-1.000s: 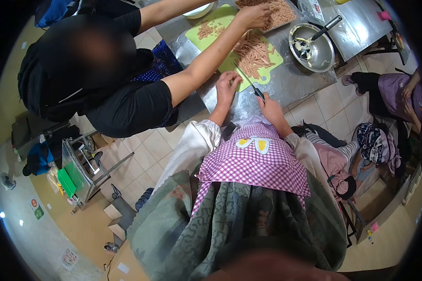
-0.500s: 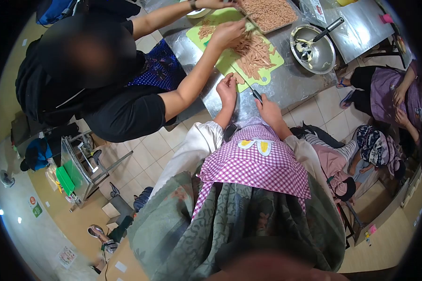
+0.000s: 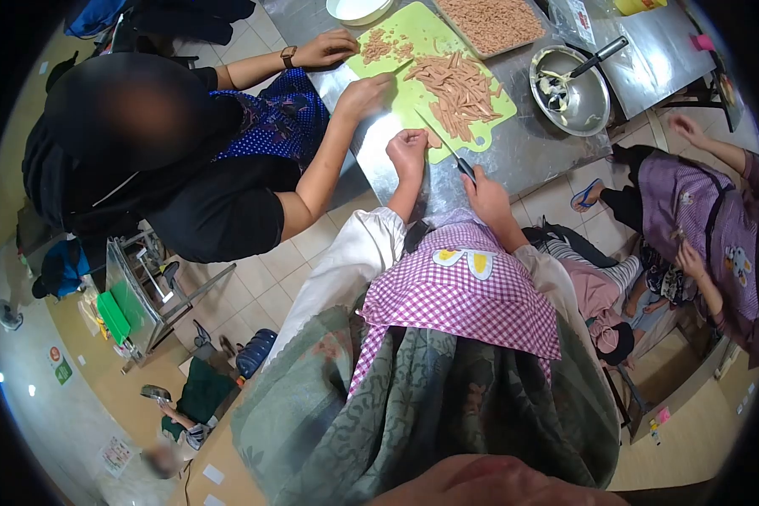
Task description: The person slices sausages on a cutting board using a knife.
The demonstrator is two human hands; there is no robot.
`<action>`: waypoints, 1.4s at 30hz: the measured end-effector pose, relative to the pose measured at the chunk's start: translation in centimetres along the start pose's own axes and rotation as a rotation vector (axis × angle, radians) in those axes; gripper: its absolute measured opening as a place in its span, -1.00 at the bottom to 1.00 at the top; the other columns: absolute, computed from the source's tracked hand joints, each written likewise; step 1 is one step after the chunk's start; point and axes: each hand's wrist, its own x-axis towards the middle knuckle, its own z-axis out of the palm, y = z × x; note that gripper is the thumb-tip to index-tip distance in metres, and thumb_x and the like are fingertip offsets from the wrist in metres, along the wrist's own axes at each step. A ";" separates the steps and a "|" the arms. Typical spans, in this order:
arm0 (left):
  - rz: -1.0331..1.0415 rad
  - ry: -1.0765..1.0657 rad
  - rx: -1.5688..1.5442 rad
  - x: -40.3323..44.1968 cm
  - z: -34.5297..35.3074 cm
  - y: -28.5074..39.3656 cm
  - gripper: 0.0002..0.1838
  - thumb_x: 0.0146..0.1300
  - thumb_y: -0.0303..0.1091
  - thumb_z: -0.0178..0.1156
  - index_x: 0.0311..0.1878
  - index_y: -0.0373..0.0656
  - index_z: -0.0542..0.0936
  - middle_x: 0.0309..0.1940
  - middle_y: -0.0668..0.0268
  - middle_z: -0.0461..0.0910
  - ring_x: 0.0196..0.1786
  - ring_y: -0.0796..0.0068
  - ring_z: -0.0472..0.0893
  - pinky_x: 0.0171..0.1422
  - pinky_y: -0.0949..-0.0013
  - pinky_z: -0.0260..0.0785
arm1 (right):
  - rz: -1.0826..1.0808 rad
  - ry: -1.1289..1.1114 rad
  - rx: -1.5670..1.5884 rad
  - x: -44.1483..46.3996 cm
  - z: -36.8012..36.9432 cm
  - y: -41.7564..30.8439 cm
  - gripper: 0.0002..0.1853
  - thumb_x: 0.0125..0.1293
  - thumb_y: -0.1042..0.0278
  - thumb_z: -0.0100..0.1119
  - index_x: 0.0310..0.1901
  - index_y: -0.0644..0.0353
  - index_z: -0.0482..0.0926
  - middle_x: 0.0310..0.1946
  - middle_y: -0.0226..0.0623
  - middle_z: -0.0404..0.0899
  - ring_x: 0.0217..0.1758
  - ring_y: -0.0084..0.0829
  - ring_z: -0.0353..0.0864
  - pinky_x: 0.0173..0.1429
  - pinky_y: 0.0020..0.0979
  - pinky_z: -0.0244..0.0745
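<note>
My right hand [image 3: 487, 199] is wrapped round the dark handle of a knife [image 3: 466, 169], its blade pointing up and left over the near edge of a green cutting board [image 3: 483, 135]. Beside the blade, my left hand [image 3: 408, 152] is closed, its fingertips on a small piece of sausage [image 3: 433, 141] at the board's near corner. A heap of pinkish sausage strips [image 3: 455, 88] covers the middle of the board. Further up lie small chopped bits [image 3: 383, 45].
A co-worker on the left holds another knife [image 3: 403, 67] over the same board. A tray of chopped sausage [image 3: 497, 25] stands behind it. Right of the board is a metal bowl [image 3: 586, 105] with a black-handled utensil [image 3: 599, 56]. A white bowl [image 3: 358, 10] sits at the top.
The co-worker's hands have drawn back from the tray and the strips toward the board's left side. My hands have barely moved. The person at right has shifted closer, raising a hand.
</note>
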 end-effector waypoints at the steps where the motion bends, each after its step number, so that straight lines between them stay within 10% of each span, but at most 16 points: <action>1: 0.003 -0.004 0.024 0.0 0.0 0.2 -0.89 0.09 -0.54 0.28 -0.39 -0.44 0.62 -0.56 0.23 0.63 -0.54 0.60 0.59 -0.42 0.58 0.43 | -0.007 0.001 0.001 -0.1 -0.1 0.0 -0.65 0.39 0.04 -0.14 -0.11 0.20 0.34 -0.53 0.16 0.54 -0.41 0.22 0.54 -0.33 0.10 0.40; 42: 0.075 -0.018 0.034 0.3 0.4 -0.9 -0.89 0.06 -0.63 0.21 -0.33 -0.47 0.59 -0.54 0.22 0.63 -0.51 0.58 0.59 -0.38 0.57 0.43 | 0.075 -0.115 -0.028 -1.6 0.8 1.7 -0.60 0.38 0.02 -0.14 -0.03 0.23 0.36 -0.44 0.18 0.57 -0.33 0.21 0.56 -0.22 0.08 0.43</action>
